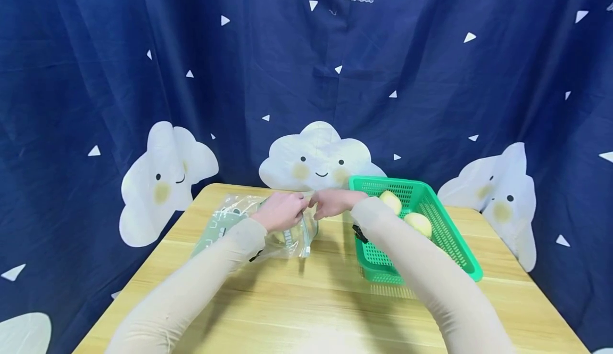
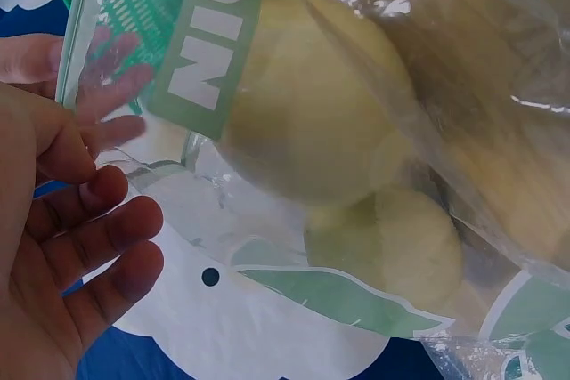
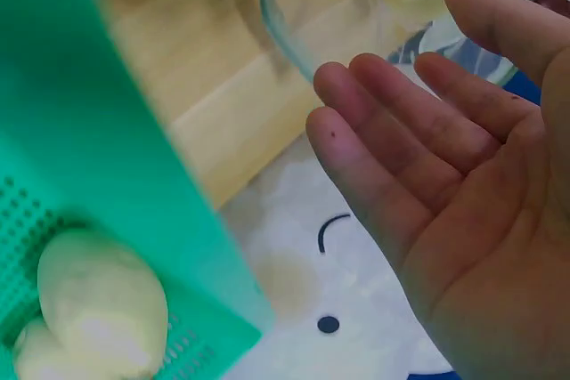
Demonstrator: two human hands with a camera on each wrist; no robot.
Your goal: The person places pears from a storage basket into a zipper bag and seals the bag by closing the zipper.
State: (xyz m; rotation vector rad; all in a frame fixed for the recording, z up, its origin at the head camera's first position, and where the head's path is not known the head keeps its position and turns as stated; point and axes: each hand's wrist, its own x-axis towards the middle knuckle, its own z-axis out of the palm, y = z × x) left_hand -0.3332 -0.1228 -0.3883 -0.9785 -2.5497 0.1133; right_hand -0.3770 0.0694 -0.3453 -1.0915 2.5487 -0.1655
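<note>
A clear zip bag (image 1: pixel 296 246) with green and white printing lies on the table's left half. In the left wrist view, two pale yellow round fruits (image 2: pixel 312 104) show through its film. My left hand (image 1: pixel 282 211) pinches the bag's edge by the zip strip (image 2: pixel 78 37) between thumb and forefinger; its other fingers curl loosely. At the bag's mouth is my right hand (image 1: pixel 330 202), fingers fairly straight and palm bare in the right wrist view. Some of its fingers (image 2: pixel 116 86) appear through the film in the left wrist view. Whether they touch the bag, I cannot tell.
A green perforated basket (image 1: pixel 460 237) stands on the right of the wooden table (image 1: pixel 306 301), under my right forearm. Pale yellow fruits (image 1: pixel 418 223) lie in it. Behind the table hangs a dark blue curtain (image 1: pixel 297 50) with clouds and triangles.
</note>
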